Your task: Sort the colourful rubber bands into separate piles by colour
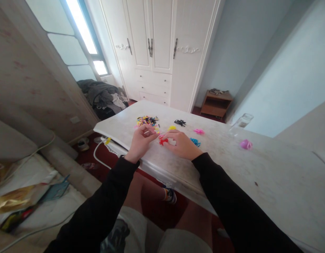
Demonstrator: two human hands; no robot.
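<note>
My left hand (141, 140) is beside the mixed pile of small coloured bands (147, 121), its fingers curled and thumb close to the fingertips. Whatever it pinches is too small to make out. Bent over a small heap of red bands (163, 141) is my right hand (181, 143), thumb and fingers drawn together at the heap's edge. Its grip is partly hidden. Just beyond the right knuckles lies a yellow heap (172, 128). A blue heap (195, 142) shows at that hand's right side. Farther back sit a black heap (180, 122) and a pink one (199, 131).
The pale marble-look table (231, 175) extends to the right. On it stand a clear glass container (243, 122) and a purple-pink object (246, 144). A white cable (98, 158) hangs at the left edge. A white wardrobe (162, 42) and small brown cabinet (216, 104) stand behind.
</note>
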